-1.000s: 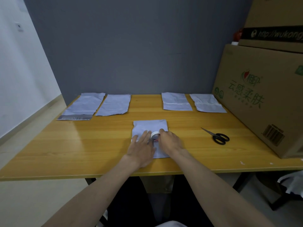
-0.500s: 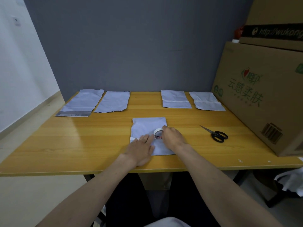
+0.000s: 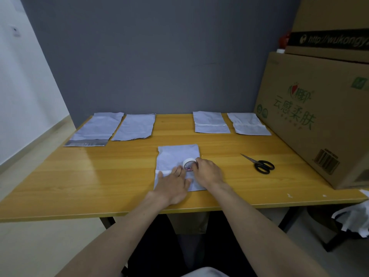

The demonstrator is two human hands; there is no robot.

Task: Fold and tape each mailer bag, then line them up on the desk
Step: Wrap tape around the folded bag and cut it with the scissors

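Here, the left hand (image 3: pixel 173 184) presses flat, fingers straight, on a folded mailer bag (image 3: pixel 177 156) on the table (image 3: pixel 99 176). The right hand (image 3: pixel 208 172) grips a tape roll (image 3: pixel 188 164) standing on the bag.

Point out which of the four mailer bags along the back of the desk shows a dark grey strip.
The far-left pale grey mailer bag: a dark grey strip runs along its near edge; the other three show none.
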